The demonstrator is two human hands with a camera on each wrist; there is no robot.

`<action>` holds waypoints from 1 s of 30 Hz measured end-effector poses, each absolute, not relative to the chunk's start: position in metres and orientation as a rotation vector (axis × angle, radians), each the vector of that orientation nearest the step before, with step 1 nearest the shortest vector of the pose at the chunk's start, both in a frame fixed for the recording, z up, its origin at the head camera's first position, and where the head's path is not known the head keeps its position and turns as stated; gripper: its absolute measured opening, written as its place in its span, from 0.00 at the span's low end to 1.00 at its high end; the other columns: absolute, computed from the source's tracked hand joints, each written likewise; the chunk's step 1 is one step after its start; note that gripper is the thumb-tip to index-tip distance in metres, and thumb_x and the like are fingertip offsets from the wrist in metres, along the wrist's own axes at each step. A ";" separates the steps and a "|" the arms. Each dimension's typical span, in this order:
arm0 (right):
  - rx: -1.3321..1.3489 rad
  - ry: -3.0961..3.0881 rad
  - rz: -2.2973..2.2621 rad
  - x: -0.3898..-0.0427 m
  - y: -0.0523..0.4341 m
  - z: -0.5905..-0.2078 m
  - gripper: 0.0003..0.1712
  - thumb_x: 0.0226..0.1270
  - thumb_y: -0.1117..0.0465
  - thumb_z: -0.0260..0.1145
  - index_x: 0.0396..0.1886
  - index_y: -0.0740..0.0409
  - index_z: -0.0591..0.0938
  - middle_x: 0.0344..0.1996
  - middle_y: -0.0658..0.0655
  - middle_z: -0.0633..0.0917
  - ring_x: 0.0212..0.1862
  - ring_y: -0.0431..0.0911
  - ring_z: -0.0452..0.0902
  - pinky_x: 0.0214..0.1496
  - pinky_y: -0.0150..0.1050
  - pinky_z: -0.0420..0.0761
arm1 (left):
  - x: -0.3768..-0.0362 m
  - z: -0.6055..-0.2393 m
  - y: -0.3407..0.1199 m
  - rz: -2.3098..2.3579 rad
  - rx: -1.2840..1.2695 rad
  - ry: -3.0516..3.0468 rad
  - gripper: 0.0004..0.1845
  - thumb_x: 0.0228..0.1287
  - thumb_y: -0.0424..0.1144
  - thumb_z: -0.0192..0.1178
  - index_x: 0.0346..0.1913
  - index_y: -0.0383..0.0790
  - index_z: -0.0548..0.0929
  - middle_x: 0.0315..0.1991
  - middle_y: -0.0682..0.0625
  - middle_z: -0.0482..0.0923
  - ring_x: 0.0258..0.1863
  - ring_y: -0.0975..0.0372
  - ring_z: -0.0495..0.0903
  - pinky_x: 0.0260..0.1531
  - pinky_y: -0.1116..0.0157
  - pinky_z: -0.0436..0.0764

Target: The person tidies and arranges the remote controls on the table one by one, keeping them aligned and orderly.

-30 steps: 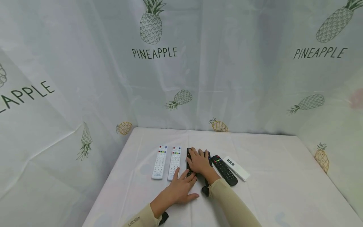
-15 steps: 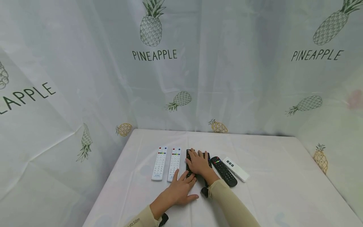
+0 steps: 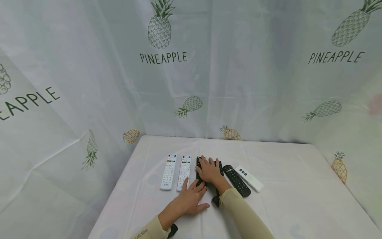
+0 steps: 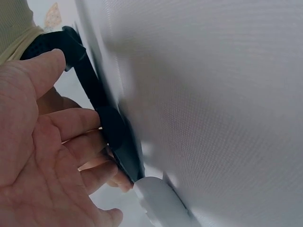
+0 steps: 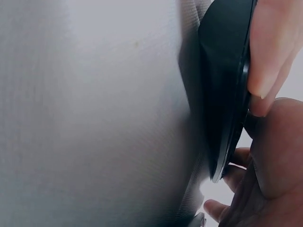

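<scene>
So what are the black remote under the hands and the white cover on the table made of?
The black remote looks like hard plastic, a smooth, faintly shiny shell in the right wrist view. The table cover looks like thin woven cloth: creases show, and a fine weave up close. Both are guesses from looks.

Two white remotes [image 3: 176, 171] with red, green, yellow and blue buttons; black remote [image 3: 198, 170] under the hands; black remote [image 3: 236, 179] with coloured top buttons; white remote [image 3: 249, 178] with grey buttons. White tablecloth [image 3: 283, 172]. Pale curtain [image 3: 238, 73] printed with green and yellow pineapples. Beige sleeves [image 3: 244, 215].
</scene>
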State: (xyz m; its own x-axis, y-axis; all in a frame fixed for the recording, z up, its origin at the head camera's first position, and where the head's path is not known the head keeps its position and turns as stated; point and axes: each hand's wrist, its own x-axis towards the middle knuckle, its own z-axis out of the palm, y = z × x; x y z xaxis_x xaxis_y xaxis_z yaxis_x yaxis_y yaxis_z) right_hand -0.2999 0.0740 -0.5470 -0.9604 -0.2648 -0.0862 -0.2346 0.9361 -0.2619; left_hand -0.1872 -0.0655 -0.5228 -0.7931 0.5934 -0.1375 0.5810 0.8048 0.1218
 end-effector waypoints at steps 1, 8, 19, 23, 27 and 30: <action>-0.384 2.973 -0.378 -0.300 0.074 -0.547 0.33 0.79 0.40 0.44 0.76 0.50 0.63 0.77 0.54 0.61 0.76 0.62 0.54 0.75 0.68 0.42 | -0.187 -0.523 -0.066 0.111 0.926 2.823 0.38 0.69 0.69 0.46 0.74 0.50 0.67 0.76 0.54 0.60 0.78 0.51 0.54 0.71 0.36 0.50; -0.391 2.976 -0.352 -0.302 0.072 -0.544 0.34 0.78 0.40 0.44 0.76 0.49 0.63 0.77 0.53 0.62 0.76 0.62 0.54 0.76 0.67 0.42 | -0.188 -0.524 -0.066 0.111 0.921 2.827 0.38 0.69 0.68 0.47 0.74 0.49 0.67 0.77 0.54 0.58 0.78 0.51 0.53 0.71 0.36 0.50; -0.377 2.963 -0.347 -0.302 0.071 -0.543 0.34 0.78 0.39 0.45 0.77 0.49 0.62 0.77 0.53 0.61 0.77 0.62 0.54 0.76 0.67 0.41 | -0.189 -0.524 -0.067 0.110 0.929 2.833 0.38 0.69 0.68 0.47 0.73 0.49 0.68 0.76 0.54 0.60 0.77 0.51 0.54 0.71 0.36 0.50; -0.383 2.962 -0.354 -0.301 0.071 -0.543 0.34 0.78 0.39 0.45 0.76 0.49 0.63 0.77 0.54 0.61 0.77 0.62 0.54 0.76 0.67 0.42 | -0.189 -0.525 -0.067 0.108 0.925 2.828 0.38 0.69 0.68 0.47 0.74 0.50 0.67 0.76 0.55 0.59 0.78 0.51 0.54 0.71 0.36 0.51; -0.381 2.967 -0.345 -0.301 0.072 -0.543 0.34 0.78 0.39 0.44 0.76 0.49 0.63 0.77 0.53 0.61 0.76 0.61 0.54 0.75 0.67 0.42 | -0.188 -0.525 -0.067 0.111 0.915 2.824 0.38 0.69 0.68 0.46 0.74 0.50 0.67 0.77 0.55 0.59 0.78 0.51 0.53 0.71 0.36 0.50; -0.381 2.966 -0.344 -0.302 0.072 -0.545 0.34 0.78 0.39 0.44 0.76 0.50 0.63 0.77 0.53 0.61 0.76 0.61 0.54 0.75 0.67 0.42 | -0.189 -0.526 -0.067 0.112 0.908 2.820 0.38 0.69 0.68 0.46 0.74 0.50 0.66 0.77 0.55 0.58 0.78 0.51 0.53 0.71 0.36 0.49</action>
